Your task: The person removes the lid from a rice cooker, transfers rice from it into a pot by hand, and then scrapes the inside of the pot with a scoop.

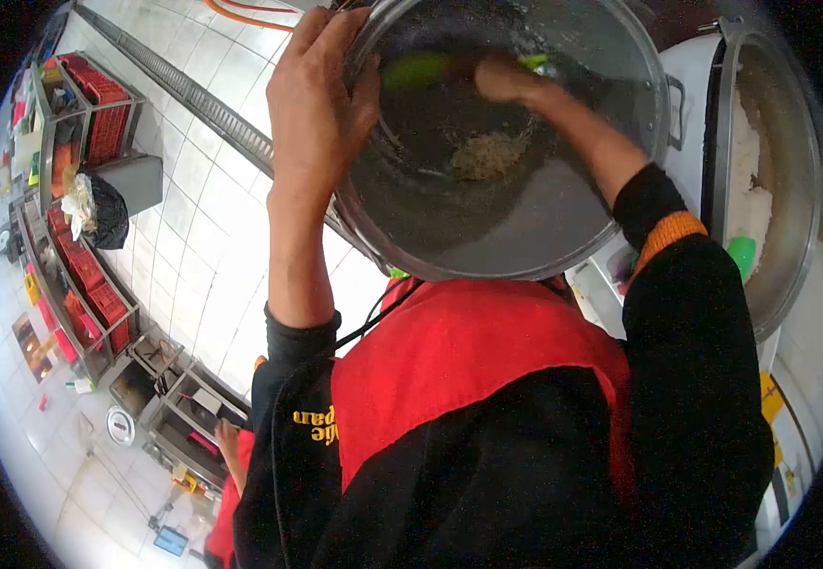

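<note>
A large round metal pot (487, 223) is tipped toward me, its wet inside showing a patch of pale residue near the middle. My left hand (312, 104) grips the pot's left rim, thumb on the inside and fingers over the outer edge. Deep inside the pot is my right hand (506, 81), blurred by motion and closed around a green tool (416, 70). Green shows on both sides of that fist; the tool's exact kind is too smeared to make out.
To the right stands another big metal pot (791, 284) with white rice-like food (751, 180) and a green utensil (741, 254). A floor drain grate (184, 85) crosses the tiles at left. Red crates (108, 128) fill racks. Another person's arm (231, 450) shows lower left.
</note>
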`<state>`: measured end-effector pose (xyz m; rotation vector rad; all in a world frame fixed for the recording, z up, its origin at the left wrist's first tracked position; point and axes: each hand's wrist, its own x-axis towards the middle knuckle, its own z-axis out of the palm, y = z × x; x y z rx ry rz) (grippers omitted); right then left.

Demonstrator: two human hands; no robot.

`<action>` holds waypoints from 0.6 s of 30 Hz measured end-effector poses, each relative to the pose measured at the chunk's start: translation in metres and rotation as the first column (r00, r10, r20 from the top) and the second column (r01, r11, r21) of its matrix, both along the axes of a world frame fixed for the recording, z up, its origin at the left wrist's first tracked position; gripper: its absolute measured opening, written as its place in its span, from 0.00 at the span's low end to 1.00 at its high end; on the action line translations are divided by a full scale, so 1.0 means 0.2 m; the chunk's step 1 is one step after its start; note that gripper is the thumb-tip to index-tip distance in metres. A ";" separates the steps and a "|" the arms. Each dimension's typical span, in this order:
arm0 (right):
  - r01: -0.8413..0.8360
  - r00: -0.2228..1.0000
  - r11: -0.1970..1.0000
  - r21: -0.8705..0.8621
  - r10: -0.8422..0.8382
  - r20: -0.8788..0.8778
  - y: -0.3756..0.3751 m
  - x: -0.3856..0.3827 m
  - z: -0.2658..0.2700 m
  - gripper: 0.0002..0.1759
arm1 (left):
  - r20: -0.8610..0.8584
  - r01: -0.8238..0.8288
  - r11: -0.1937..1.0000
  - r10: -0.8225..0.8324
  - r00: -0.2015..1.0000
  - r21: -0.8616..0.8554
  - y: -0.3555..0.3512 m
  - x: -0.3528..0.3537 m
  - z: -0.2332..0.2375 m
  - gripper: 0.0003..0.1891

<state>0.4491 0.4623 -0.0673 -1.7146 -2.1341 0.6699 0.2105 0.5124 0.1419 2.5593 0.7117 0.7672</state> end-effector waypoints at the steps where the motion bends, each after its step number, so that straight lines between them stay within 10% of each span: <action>1: -0.005 0.967 0.962 -0.274 -0.066 -0.248 0.06 0.07 0.07 0.20 | -0.011 -0.001 1.000 0.001 1.000 0.008 0.00 0.00 0.00 0.13; 4: 0.405 0.774 0.833 -0.377 -0.532 -0.343 -0.09 -0.25 0.27 0.19 | -0.005 0.001 1.000 -0.001 1.000 0.002 0.03 -0.02 -0.03 0.13; 6: 0.122 0.985 0.992 0.018 -0.123 0.117 -0.10 -0.23 -0.53 0.18 | 0.002 -0.002 1.000 0.002 1.000 -0.021 0.04 -0.02 -0.04 0.13; 10: 0.021 0.997 1.000 0.011 -0.022 0.075 -0.18 -0.33 -0.27 0.17 | 0.006 -0.012 1.000 0.012 1.000 -0.026 0.06 -0.03 -0.04 0.14; 12: 0.049 0.962 0.876 -0.480 0.088 0.259 -0.09 -0.16 0.12 0.18 | -0.002 -0.034 0.999 0.034 0.999 -0.040 0.04 -0.03 -0.04 0.14; 18: 0.020 0.828 0.915 -0.403 0.210 0.519 -0.13 -0.13 0.16 0.17 | -0.032 -0.009 1.000 0.009 0.999 0.018 0.07 -0.02 -0.06 0.14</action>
